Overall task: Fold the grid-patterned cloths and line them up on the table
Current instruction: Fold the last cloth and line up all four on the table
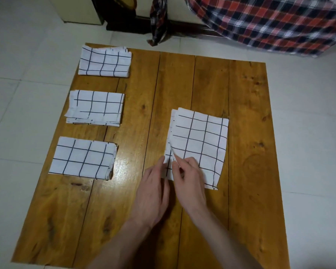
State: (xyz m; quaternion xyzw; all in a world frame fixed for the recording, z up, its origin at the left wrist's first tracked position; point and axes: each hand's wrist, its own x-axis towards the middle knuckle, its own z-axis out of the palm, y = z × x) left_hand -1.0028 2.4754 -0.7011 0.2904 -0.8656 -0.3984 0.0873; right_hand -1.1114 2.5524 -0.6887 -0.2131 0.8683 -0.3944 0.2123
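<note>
Three folded white grid-patterned cloths (89, 108) in column at 9 o'clock on wooden plank table (246, 133). Fourth half-folded cloth (200, 140) centre-right, long axis 12–6. Right hand (190, 177) pinches its near-left corner; left hand (153, 191) spread beside, touching edge.

One view only, worn on the head, looking forward and steeply down onto the square, plank-built brown wooden table (202, 84). Close enough that both bare forearms enter from the bottom edge, yet wide enough to take in nearly the whole tabletop. Pale tiled floor (17, 55) visible left, right and beyond. Red, navy and white plaid fabric (270, 22) hanging at the top edge.
</note>
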